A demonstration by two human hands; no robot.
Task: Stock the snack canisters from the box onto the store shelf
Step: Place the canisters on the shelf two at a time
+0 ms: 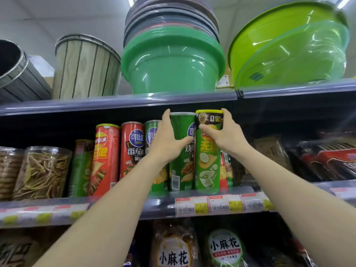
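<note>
Red and green snack canisters are lined up on the middle shelf (159, 206), and they are told here from left to right. First, a red canister with a yellow lid (105, 158) is seen, then a red canister with a clear lid (133, 149), and then a green canister (151, 135) half hidden behind the left hand (165, 139).

The dark green canister (182, 151) is held by the left hand. Its fingers (166, 117) are curled round the left side near the lid, and the thumb is pressed on the front. The canister stands upright, with its long side going up and down, and its bottom is seen at the front edge of the shelf.

Just beside it, touching or almost touching, the light green canister with a yellow lid (209, 151) is held by the right hand (224, 134). The fingers are wrapped round its right side, and the thumb is laid across the front near the top. It is upright too.

Both canisters lie straight ahead of the hands, so it is judged that they need only be pushed back into the row. Care may be needed, as the top shelf (119, 103) is close above the lids. The box is not seen.
</note>
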